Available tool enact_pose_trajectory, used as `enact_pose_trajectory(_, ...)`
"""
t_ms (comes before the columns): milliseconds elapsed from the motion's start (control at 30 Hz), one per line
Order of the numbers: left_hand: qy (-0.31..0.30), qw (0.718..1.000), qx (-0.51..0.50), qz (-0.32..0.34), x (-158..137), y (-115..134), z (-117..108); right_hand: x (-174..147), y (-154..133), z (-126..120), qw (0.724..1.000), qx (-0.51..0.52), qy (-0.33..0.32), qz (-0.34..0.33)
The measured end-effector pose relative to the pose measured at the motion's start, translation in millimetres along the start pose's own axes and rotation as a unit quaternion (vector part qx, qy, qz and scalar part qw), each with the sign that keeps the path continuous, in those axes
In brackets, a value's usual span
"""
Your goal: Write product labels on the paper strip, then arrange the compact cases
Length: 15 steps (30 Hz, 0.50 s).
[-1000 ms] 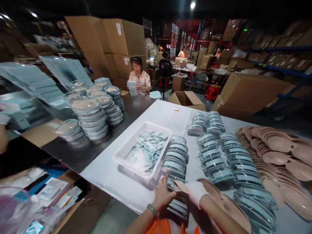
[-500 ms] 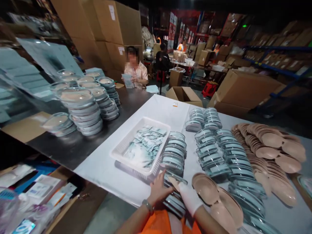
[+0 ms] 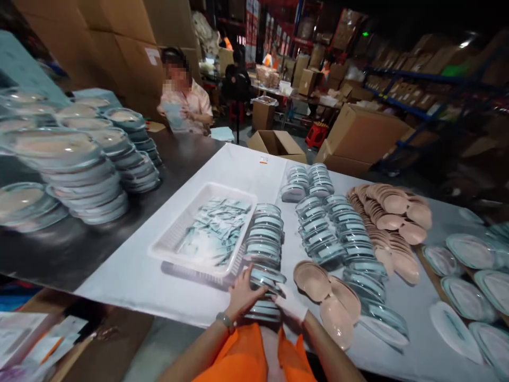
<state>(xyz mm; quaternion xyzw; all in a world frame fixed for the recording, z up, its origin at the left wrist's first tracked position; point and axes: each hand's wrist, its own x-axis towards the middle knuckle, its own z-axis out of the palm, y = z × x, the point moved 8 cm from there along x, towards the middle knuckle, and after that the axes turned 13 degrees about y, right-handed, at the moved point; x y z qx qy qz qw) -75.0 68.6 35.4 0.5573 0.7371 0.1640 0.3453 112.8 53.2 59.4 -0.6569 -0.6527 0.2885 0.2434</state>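
Note:
On the white table top [image 3: 131, 276], a row of clear, lens-shaped plastic cases [image 3: 263, 239] with pale contents runs toward me. My bare left hand [image 3: 243, 294], a watch at its wrist, grips a clear plastic case [image 3: 265, 276] at the near part of the row, thumb stretched across it. My right hand [image 3: 292, 303], in a white glove, closes its fingertips on the right end of the same case. Parts of the lower cases are hidden by my hands. To the right lie beige moulded cups [image 3: 312, 281], nested in small stacks.
A white plastic basket [image 3: 159, 241] of small sachets stands left of the row. More case rows [image 3: 320, 228] and beige cup stacks [image 3: 392, 204] extend right. Round packs [image 3: 85, 175] are piled on the dark table. A seated person [image 3: 186, 95] handles pale sheets behind.
My view has turned right, so the surroundings shift left and more round packs appear at the right. My right hand has drawn back slightly from the middle of the case to its right end.

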Motion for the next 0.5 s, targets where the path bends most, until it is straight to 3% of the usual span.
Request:
enact_pose_trajectory(200, -0.024, 0.999, -0.036, 0.031, -6, 14, 8, -20, 42, -52, 0.981, 0.017, 0.184, 0.064)
enact_pose_trajectory(267, -0.016, 0.997, -0.058, 0.04, -4, 20, 10, -11, 40, -51, 0.983, 0.028, 0.178, 0.038)
enact_pose_trajectory(367, 0.021, 0.996, -0.087, 0.028, 5, 20, 6, 10, 20, -30, 0.99, 0.043, 0.13, -0.016)
enact_pose_trajectory(500, 0.07, 0.992, -0.107, 0.009, 10, 11, -3, 26, 11, -22, 0.994, 0.03, 0.104, -0.005)
